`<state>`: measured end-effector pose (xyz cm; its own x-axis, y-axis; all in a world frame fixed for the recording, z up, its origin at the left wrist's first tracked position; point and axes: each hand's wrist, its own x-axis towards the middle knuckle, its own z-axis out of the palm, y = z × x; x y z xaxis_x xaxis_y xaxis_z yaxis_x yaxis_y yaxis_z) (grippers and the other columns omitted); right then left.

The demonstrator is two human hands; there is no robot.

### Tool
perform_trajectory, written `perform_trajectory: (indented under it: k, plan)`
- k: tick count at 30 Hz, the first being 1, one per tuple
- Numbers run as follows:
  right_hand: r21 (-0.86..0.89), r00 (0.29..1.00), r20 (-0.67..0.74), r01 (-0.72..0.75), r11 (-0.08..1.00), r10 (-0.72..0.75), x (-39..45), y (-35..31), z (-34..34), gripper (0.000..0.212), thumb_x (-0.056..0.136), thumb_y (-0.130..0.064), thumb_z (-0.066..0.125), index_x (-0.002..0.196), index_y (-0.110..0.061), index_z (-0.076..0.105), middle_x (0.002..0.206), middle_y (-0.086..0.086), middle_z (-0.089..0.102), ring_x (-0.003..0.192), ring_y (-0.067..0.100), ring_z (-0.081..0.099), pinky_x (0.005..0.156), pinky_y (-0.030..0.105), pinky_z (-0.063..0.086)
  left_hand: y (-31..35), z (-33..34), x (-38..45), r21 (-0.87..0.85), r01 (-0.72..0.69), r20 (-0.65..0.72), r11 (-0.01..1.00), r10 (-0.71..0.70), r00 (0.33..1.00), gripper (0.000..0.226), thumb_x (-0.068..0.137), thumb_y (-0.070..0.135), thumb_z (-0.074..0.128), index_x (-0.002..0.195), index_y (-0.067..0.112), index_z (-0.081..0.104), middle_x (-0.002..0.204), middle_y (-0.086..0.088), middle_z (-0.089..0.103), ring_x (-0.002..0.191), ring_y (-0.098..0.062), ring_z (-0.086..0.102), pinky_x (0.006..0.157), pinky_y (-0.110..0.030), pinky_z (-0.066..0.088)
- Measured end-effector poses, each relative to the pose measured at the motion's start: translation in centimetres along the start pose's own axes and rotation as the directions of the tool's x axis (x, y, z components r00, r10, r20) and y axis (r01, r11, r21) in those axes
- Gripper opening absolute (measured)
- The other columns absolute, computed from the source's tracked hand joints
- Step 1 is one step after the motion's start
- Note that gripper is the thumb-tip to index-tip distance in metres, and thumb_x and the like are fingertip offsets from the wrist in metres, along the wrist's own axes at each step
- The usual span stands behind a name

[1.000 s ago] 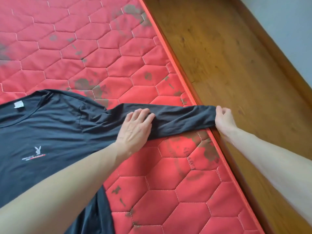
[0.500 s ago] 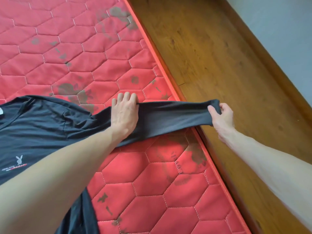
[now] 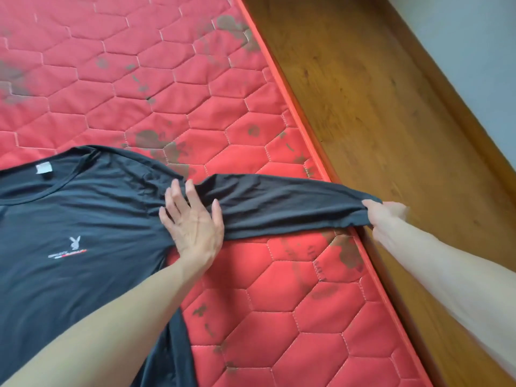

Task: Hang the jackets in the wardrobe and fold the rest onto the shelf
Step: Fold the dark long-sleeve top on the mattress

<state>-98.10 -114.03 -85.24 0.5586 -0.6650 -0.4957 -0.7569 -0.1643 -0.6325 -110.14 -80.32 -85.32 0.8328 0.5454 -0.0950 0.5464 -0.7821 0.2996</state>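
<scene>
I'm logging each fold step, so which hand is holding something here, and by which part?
The right hand pinches the black long-sleeved shirt by its sleeve cuff. The left hand has no grip: its spread fingers press flat near the shoulder.

Two bare forearms reach in from the lower edge, no sleeves, watch, rings or bands visible. The left hand [image 3: 192, 224] shows raised tendons and veins across its back, nails short and unpainted. The right hand [image 3: 384, 216] is motion-blurred, details unclear.
</scene>
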Motion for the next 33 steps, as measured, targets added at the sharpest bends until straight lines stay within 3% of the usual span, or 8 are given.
perform_trajectory:
  k: [4,8,13,20,23,27,30,33]
  plan:
    - [-0.188,0.947,-0.055,0.302,0.935,-0.317,-5.3,-1.4,0.9,0.035,0.096,-0.024,0.067,0.126,-0.009,0.056,0.117,0.011,0.064,0.107,0.035,0.064,0.089,0.037,0.046,-4.2,-1.5,0.1,-0.066,-0.133,0.194,0.989,0.143,0.971,0.069,0.105,0.045,0.051,0.161,0.011,0.031,0.170,-0.013,0.025,0.157,-0.032,0.020,0.127,-0.048,0.018]
    - [-0.182,0.753,0.119,0.658,0.731,-0.648,-14.0,-2.2,4.7,0.027,0.098,-0.020,0.064,0.119,-0.007,0.054,0.106,0.015,0.066,0.100,0.039,0.062,0.086,0.040,0.041,-7.2,-3.9,-0.1,-0.275,-0.193,0.132,0.942,0.235,0.963,0.063,0.104,0.040,0.056,0.159,0.014,0.038,0.165,-0.007,0.037,0.154,-0.028,0.028,0.126,-0.044,0.024]
    - [-0.058,0.572,0.321,0.807,0.587,-0.755,-27.7,-0.8,12.1,0.027,0.096,-0.013,0.067,0.119,-0.009,0.054,0.103,0.001,0.065,0.099,0.034,0.065,0.085,0.039,0.044,-12.9,-7.1,-1.0,-0.621,0.203,0.314,0.757,0.002,0.950,0.026,0.106,0.034,0.056,0.117,0.016,0.071,0.118,-0.002,0.071,0.120,-0.022,0.062,0.106,-0.037,0.046]
    - [0.187,0.351,0.492,0.851,0.490,-0.797,-45.1,3.3,22.5,0.030,0.091,-0.008,0.072,0.117,-0.013,0.057,0.107,0.000,0.074,0.100,0.022,0.072,0.087,0.041,0.055,-22.6,-14.3,1.0,-0.664,0.735,0.745,0.141,0.042,0.665,0.064,0.100,0.070,0.043,0.109,0.014,0.072,0.100,-0.006,0.079,0.087,-0.018,0.078,0.076,-0.030,0.060]
    - [0.226,0.308,0.598,0.821,0.525,-0.740,-49.5,5.2,25.3,0.035,0.091,-0.009,0.070,0.120,-0.018,0.053,0.106,0.000,0.076,0.094,0.020,0.072,0.082,0.036,0.055,-26.4,-16.5,3.1,-0.689,0.704,0.724,0.173,0.110,0.681,0.043,0.098,0.063,0.055,0.090,0.024,0.071,0.065,0.006,0.065,0.053,-0.007,0.065,0.050,-0.021,0.052]
    - [0.249,0.278,0.699,0.769,0.588,-0.659,-51.5,6.4,26.4,0.040,0.091,-0.010,0.070,0.126,-0.019,0.053,0.107,-0.009,0.070,0.075,0.007,0.066,0.074,0.029,0.054,-30.0,-16.8,5.0,-0.661,0.727,0.741,0.188,0.006,0.672,0.031,0.104,0.042,0.057,0.104,0.014,0.071,0.082,-0.004,0.068,0.064,-0.015,0.064,0.049,-0.024,0.050]
    - [0.264,0.156,0.788,0.789,0.555,-0.596,-51.2,6.6,25.9,0.043,0.093,-0.013,0.067,0.133,-0.022,0.053,0.127,-0.011,0.066,0.085,0.010,0.070,0.075,0.022,0.057,-31.9,-15.5,5.1,-0.664,0.722,0.707,0.197,-0.148,0.691,0.033,0.109,0.030,0.049,0.103,0.008,0.073,0.094,-0.012,0.074,0.077,-0.026,0.068,0.065,-0.029,0.053]
    - [0.188,0.185,0.707,0.881,0.433,-0.683,-49.1,6.2,25.4,0.030,0.097,-0.014,0.061,0.126,-0.021,0.060,0.123,-0.011,0.068,0.095,0.008,0.066,0.086,0.027,0.053,-32.7,-14.5,5.6,-0.681,0.702,0.628,0.209,-0.327,0.706,0.031,0.107,0.027,0.048,0.095,0.009,0.068,0.091,-0.016,0.069,0.082,-0.028,0.064,0.080,-0.039,0.051]
